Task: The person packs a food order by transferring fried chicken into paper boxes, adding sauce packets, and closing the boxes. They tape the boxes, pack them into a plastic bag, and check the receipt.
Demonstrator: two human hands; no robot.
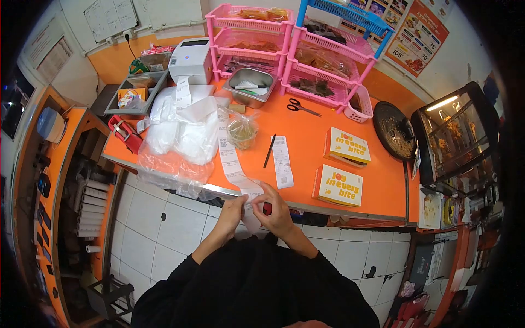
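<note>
Both hands work close together at the front edge of the desk (322, 192), the left hand (234, 212) and the right hand (275, 214) pinching a long printed paper strip (228, 158). It trails up the desk against a knotted clear bag (242, 133); a sideways pull could snag it there and tear it or tip the bag. Its loose lower end could crease over the edge. Rightward lie a black pen (269, 151) and short receipt (283, 164), then two boxes (338, 186). Plastic bags (188, 134) crowd the left.
</note>
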